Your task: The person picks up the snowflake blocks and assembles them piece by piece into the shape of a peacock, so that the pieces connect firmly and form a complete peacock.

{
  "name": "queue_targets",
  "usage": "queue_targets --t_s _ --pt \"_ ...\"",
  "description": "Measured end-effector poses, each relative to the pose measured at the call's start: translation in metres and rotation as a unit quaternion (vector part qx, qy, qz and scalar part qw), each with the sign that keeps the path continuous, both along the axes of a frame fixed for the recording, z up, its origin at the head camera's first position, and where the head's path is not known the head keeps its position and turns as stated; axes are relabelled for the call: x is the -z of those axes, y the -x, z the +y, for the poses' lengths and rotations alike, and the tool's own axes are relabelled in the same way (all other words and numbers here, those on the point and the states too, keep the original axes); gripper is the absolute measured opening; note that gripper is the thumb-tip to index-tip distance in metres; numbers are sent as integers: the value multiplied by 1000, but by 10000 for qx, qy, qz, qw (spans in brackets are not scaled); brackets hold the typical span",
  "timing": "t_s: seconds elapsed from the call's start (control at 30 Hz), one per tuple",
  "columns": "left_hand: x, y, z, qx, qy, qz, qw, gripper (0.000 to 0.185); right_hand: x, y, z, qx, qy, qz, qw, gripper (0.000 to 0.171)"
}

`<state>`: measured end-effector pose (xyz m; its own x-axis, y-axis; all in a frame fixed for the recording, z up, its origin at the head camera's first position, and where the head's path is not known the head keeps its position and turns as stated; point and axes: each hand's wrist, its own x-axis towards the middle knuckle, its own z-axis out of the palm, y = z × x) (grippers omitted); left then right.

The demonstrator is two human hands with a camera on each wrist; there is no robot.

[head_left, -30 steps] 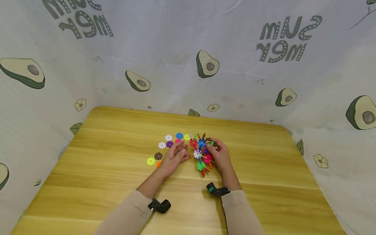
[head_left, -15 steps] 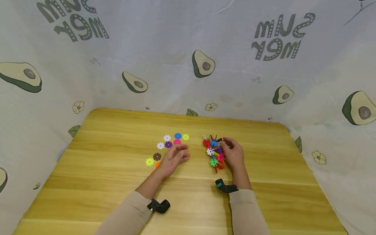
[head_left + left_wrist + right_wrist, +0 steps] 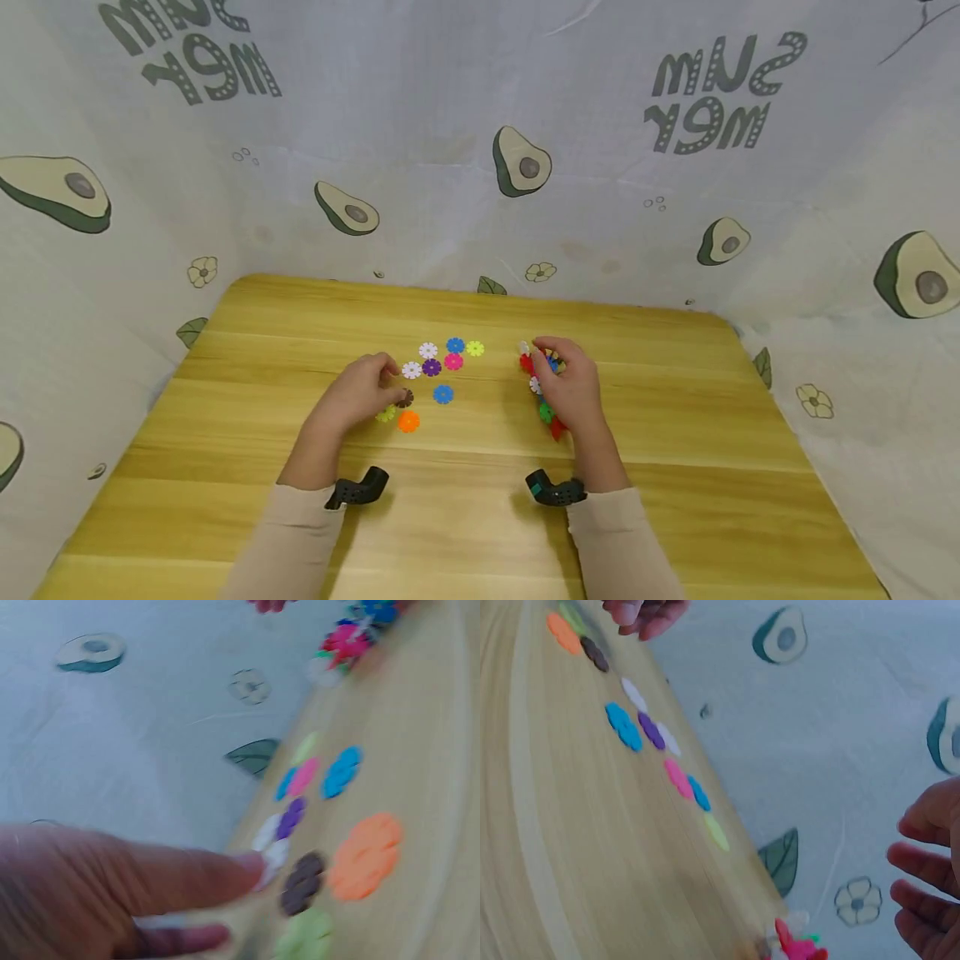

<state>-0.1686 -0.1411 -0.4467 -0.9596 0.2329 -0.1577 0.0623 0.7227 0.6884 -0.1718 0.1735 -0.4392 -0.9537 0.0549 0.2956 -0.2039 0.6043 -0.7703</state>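
Wooden tabletop (image 3: 675, 467) fills the middle, with a cloth wall (image 3: 450, 150) of avocado pictures behind it. Loose plastic flower pieces (image 3: 442, 367) lie flat in a small bunch a bit left of the middle: white, purple, blue, pink, yellow, brown and orange ones. The left hand (image 3: 352, 400) rests by the near left edge of that bunch, fingers (image 3: 202, 877) loosely curled, tips right at the brown piece (image 3: 405, 398); I cannot tell if it pinches one. To the right, apart from the bunch, sits a clump of joined flower pieces (image 3: 546, 412). The right hand (image 3: 570, 387) lies over this clump, fingers bent down around it.
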Motion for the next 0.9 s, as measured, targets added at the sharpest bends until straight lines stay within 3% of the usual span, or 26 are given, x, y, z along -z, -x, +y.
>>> queue_targets --t_s 0.1,0.17,0.27,0.37,0.43,0.6,0.8,0.9 --pt "-5 -2 -16 17 350 -702 9969 44 -1 -7 -26 -502 -503 363 9968 19" --pt "-3 -3 -18 69 408 -916 9949 49 5 -12 -43 -972 -715 286 9923 19" --pt "2 -2 -9 200 406 -809 9957 51 23 -17 -66 -1696 -1081 32 9796 26" --pt "6 -1 5 262 446 -528 9973 44 45 -18 -80 -2059 -1645 -30 9646 32" --pt "9 -1 14 285 460 -377 9978 38 56 -18 -84 -1972 -1941 124 9609 32" --pt "13 0 26 119 355 -275 9989 26 65 -17 -85 -1387 -1972 282 9701 27" --pt "19 0 28 114 161 -94 9998 21 64 -18 -87 -1312 -2324 -119 9637 34" --pt "24 0 31 101 5 107 9999 18 64 -17 -88 -1203 -2102 -373 9695 31"
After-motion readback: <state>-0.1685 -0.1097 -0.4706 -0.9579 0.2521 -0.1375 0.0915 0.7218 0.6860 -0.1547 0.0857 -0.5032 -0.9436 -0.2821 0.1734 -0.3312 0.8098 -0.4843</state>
